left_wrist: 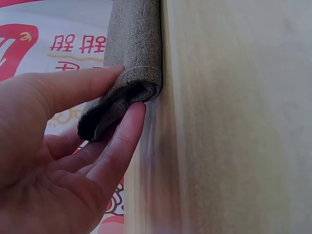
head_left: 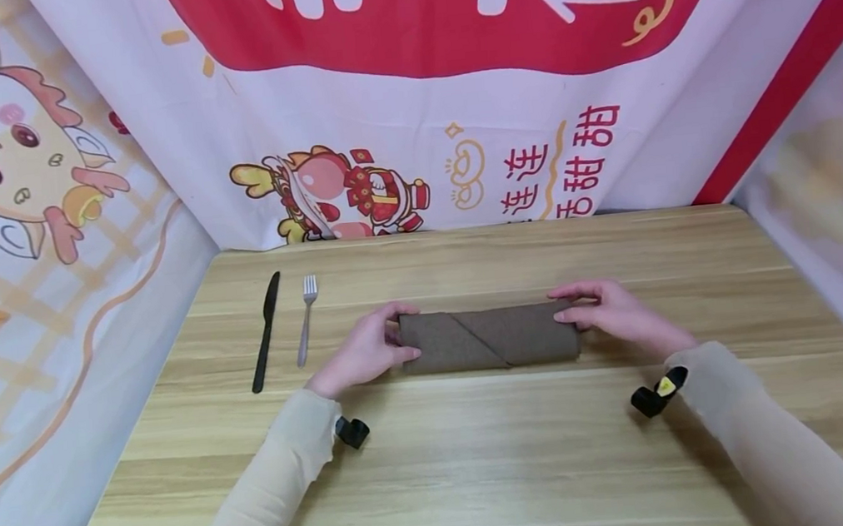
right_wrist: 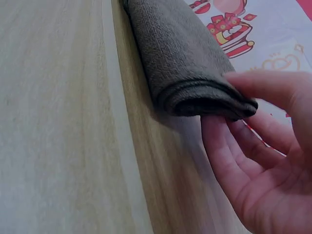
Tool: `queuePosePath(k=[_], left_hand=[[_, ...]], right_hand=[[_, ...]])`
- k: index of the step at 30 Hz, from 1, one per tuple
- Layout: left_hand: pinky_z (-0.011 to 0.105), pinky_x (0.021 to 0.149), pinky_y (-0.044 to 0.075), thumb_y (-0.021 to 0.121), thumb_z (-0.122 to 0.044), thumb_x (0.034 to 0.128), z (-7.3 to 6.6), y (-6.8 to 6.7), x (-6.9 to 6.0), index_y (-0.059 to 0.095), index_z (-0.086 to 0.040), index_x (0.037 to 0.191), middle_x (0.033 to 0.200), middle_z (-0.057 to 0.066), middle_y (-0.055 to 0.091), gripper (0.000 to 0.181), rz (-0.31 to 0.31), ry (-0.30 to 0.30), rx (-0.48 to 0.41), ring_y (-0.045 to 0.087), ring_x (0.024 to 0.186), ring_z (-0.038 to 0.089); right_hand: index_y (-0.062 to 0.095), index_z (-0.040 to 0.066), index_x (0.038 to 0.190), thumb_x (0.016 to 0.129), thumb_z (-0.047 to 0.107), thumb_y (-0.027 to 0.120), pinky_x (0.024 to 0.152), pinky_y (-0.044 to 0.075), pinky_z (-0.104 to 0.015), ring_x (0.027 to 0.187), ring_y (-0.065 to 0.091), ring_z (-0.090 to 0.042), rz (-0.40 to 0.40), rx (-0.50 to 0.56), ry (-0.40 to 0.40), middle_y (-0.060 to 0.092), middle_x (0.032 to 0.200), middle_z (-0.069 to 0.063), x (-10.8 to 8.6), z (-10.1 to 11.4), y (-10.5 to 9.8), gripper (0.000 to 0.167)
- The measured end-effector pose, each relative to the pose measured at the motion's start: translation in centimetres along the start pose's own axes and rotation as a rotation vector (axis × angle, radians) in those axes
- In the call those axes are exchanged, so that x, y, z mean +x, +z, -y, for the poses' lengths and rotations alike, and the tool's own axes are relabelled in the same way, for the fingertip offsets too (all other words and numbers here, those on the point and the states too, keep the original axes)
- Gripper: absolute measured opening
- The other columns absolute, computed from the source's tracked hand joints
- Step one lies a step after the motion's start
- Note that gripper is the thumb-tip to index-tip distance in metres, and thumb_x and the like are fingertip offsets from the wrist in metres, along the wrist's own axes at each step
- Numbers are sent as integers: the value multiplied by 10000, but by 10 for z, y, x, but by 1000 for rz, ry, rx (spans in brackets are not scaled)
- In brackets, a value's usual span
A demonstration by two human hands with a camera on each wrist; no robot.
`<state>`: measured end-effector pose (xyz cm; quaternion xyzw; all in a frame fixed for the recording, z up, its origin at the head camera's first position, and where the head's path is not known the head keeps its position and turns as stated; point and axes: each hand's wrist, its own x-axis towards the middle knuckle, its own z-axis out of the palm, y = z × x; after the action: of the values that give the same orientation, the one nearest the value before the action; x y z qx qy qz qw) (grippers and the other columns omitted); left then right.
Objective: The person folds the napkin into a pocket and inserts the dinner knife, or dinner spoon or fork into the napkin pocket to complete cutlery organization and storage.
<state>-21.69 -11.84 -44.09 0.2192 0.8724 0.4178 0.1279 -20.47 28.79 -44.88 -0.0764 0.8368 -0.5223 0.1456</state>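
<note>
A dark grey-brown cloth napkin (head_left: 488, 338), folded into a long flat roll, lies crosswise on the wooden table (head_left: 484, 466). A diagonal fold crosses its top. My left hand (head_left: 365, 350) grips the napkin's left end; in the left wrist view the thumb presses on top while other fingers reach under the open end of the roll (left_wrist: 134, 48). At the opposite end, my right hand (head_left: 621, 312) pinches the napkin with its thumb above and fingers below. Layered cloth edges (right_wrist: 195, 95) show there in the right wrist view.
Left of the napkin lie a silver fork (head_left: 307, 319) and, farther left, a black knife (head_left: 267, 331), both pointing away from me. A printed white and red curtain (head_left: 423, 104) hangs along the table's back edge. Printed cloth (head_left: 53, 270) also hangs at the left side.
</note>
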Motion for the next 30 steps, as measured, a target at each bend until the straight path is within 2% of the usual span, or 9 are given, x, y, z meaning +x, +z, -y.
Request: queuePosePath(k=[6,9,13,17,20,23,25,28,30], left_hand=[[346,591,517,822,-79,872,-3,-2,3,577,-89,1386,918,46,649,570,15,-11,50,612,713,181],[348,634,513,825,-94,871,-3,-3,5,580,-69,1391,943,48,644,576,14,-12,84,601,754,183],[393,806,514,825,-143,880,-3,-3,5,553,-18,1425,1130,105,632,622,-3,25,165,590,941,228],[444,1052,428,781,-272,929,-6,-2,-2,485,-17,1485,1415,144,540,679,-24,66,237,523,1246,274],[453,1153,314,725,-432,950,-12,0,-9,422,-37,1532,1542,140,439,766,-28,112,291,404,1405,283],[453,1191,226,659,-616,922,-19,3,-18,330,-55,1583,1621,125,322,928,10,165,351,291,1479,289],[456,1204,175,611,-712,893,-23,7,-24,267,-63,1607,1655,124,239,1024,63,183,382,214,1509,302],[459,1213,106,557,-788,866,-26,12,-30,191,-69,1623,1680,132,136,1107,160,163,410,99,1533,321],[464,1215,73,532,-807,863,-26,15,-32,157,-70,1627,1686,131,89,1126,211,140,431,43,1538,319]], right_hand=[[643,-27,1331,958,238,744,762,577,-308,902,664,-157,-32,-27,47,638,1293,-213,7,3,5,469],[658,-51,1296,941,226,762,725,579,-298,834,672,-139,-66,-52,62,675,1217,-206,11,2,6,462],[680,-41,1265,917,282,791,708,581,-301,820,681,-183,-121,-103,70,711,1126,-171,13,4,4,488],[675,10,1295,926,398,765,778,555,-331,973,659,-248,-162,-166,51,700,1182,-143,8,9,0,542],[665,30,1318,939,415,745,887,536,-399,1105,631,-279,-166,-218,-18,674,1269,-138,-2,14,-3,546],[608,37,1395,953,441,718,1029,457,-510,1268,558,-329,-96,-338,-115,598,1398,-146,-16,22,-2,608],[514,44,1484,962,496,680,1108,351,-562,1398,425,-352,-14,-443,-162,468,1528,-154,-27,28,2,710],[325,64,1591,968,596,602,1163,196,-607,1499,192,-393,119,-564,-160,230,1651,-163,-43,34,11,865],[243,66,1614,970,634,562,1171,130,-623,1511,104,-417,181,-615,-139,126,1675,-167,-50,34,17,916]])
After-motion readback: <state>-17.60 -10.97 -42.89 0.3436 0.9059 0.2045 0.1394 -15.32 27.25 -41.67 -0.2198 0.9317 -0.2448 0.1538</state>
